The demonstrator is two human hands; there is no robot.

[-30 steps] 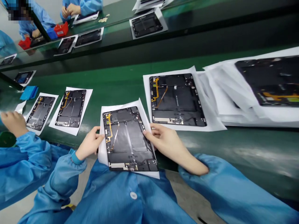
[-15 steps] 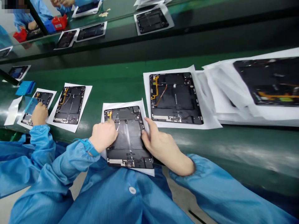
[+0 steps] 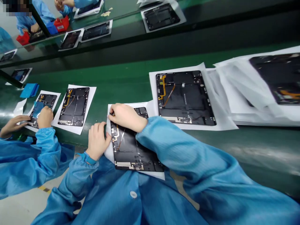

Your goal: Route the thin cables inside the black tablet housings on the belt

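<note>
An opened tablet (image 3: 131, 143), its black inside facing up with an orange flat cable on the left, lies on a white paper sheet (image 3: 109, 153) at the bench's front edge. My right hand (image 3: 127, 116) reaches across its top part, fingers bent and pinched together at the upper left corner. Whatever those fingertips hold is too small or hidden to make out. Beside the tablet's left edge rests my left hand (image 3: 97, 142), fingers stretched out and thumb at the paper and tablet edge. It grips nothing I can see.
Another opened tablet (image 3: 186, 98) lies on paper to the right, near a stack of paper sheets (image 3: 241, 109). One more tablet (image 3: 74, 106) lies on the left. Beyond it, a co-worker's hands (image 3: 45, 117) handle a tablet with blue film. A raised glass shelf holds further tablets (image 3: 161, 16).
My right hand has left the tablet's right edge and crossed to its upper left corner. My left hand has moved off the tablet's face to its left side, and its fingers have straightened.
</note>
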